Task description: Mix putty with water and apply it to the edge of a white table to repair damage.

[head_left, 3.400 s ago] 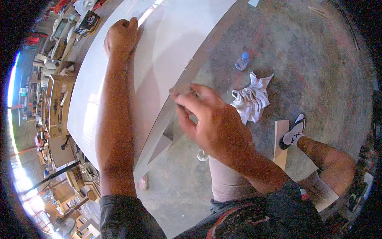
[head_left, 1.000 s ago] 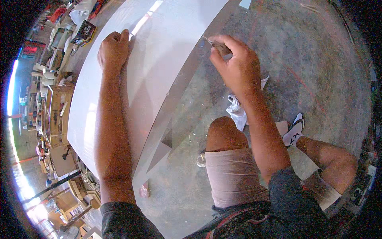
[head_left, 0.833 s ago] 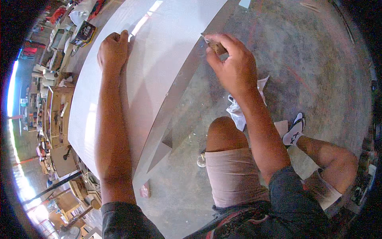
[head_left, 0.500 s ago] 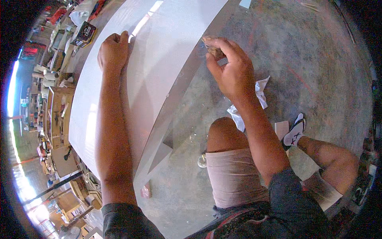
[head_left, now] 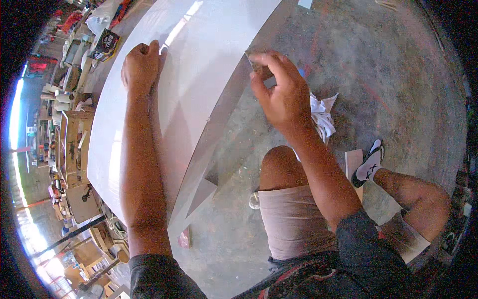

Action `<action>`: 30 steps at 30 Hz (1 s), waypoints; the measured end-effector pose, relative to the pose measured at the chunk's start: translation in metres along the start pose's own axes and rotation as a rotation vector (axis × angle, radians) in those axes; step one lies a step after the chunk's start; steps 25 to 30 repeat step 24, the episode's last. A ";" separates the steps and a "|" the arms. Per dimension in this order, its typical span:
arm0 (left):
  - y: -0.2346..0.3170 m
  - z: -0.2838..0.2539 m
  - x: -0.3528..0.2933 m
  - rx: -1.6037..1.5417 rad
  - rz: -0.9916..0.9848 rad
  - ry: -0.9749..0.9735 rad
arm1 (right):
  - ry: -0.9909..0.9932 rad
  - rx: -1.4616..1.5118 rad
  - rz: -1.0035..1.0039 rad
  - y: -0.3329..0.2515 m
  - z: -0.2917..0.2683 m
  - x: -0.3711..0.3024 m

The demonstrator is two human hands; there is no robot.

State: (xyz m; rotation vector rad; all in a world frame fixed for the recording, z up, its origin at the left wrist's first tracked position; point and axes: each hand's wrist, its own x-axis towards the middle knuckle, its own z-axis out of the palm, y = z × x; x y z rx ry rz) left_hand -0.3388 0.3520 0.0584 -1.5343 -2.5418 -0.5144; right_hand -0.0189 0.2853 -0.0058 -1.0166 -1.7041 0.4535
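A large glossy white panel [head_left: 199,74] slants across the left half of the view, its long edge running from upper right to lower left. Over the panel's upper part, my left hand [head_left: 142,67] is closed, fingers curled; whatever they may hold is hidden. My right hand [head_left: 283,94] is at the panel's long edge, with thumb and fingers closed round a small brownish piece [head_left: 264,69]. That piece is slightly blurred, and its kind is not clear. It reaches the edge or lies very close to it.
Crumpled white sheets [head_left: 323,117] lie on the grey concrete floor [head_left: 388,74] beyond my right forearm. A reddish block [head_left: 184,237] sits below the panel's lower end. At the left are a dark box [head_left: 104,45], a wooden crate [head_left: 77,144] and shelves of clutter.
My right hand has shifted a little left and down along the panel's edge with the brownish piece. The left hand has stayed nearly in place.
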 end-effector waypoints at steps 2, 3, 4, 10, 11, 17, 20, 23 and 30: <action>-0.001 0.000 0.001 -0.006 -0.006 -0.001 | 0.012 -0.026 -0.029 -0.001 0.000 -0.001; -0.002 0.000 0.001 -0.012 -0.010 -0.006 | 0.021 -0.044 -0.053 0.000 -0.001 -0.001; -0.002 0.001 0.001 -0.014 -0.006 -0.009 | 0.030 -0.057 -0.068 0.001 -0.002 -0.001; -0.006 0.005 0.004 -0.002 0.041 0.034 | 0.001 -0.059 -0.016 -0.006 0.002 -0.004; -0.006 0.004 0.004 0.004 0.034 0.030 | 0.002 -0.054 -0.017 -0.007 0.002 -0.004; -0.003 0.001 0.002 0.010 0.021 0.006 | 0.022 -0.044 -0.019 -0.010 0.005 -0.004; -0.004 0.003 -0.002 0.002 0.094 0.063 | 0.005 -0.060 -0.013 -0.011 0.002 -0.006; -0.004 0.005 -0.002 0.010 0.103 0.081 | 0.004 -0.036 -0.009 -0.010 0.003 -0.005; -0.005 0.004 -0.001 -0.012 0.094 0.067 | 0.022 -0.074 -0.041 -0.011 0.007 -0.004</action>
